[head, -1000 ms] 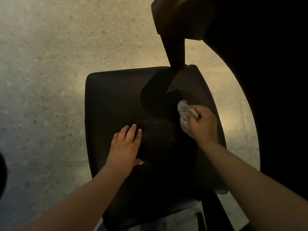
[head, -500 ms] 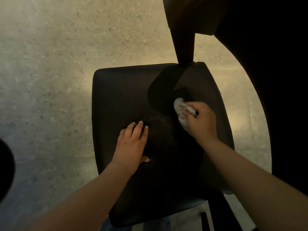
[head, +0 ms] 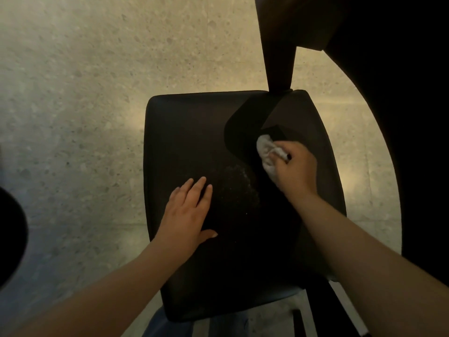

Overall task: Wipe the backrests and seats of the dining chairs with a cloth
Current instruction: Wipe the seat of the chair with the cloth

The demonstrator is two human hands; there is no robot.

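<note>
A dark padded chair seat fills the middle of the head view. Its dark wooden backrest rises at the top right, one post meeting the seat's far edge. My right hand is closed around a crumpled white cloth and presses it onto the right part of the seat. My left hand lies flat on the seat's middle, fingers spread, holding nothing. Pale specks dot the seat between my two hands.
Speckled beige stone floor surrounds the chair on the left and far side. A large dark round table edge curves along the right. Another dark rounded object pokes in at the left edge. A dark chair leg shows at the bottom right.
My right hand has slid the cloth a little farther up the seat, toward the backrest post. My left hand keeps resting flat on the seat. The view has drifted slightly left.
</note>
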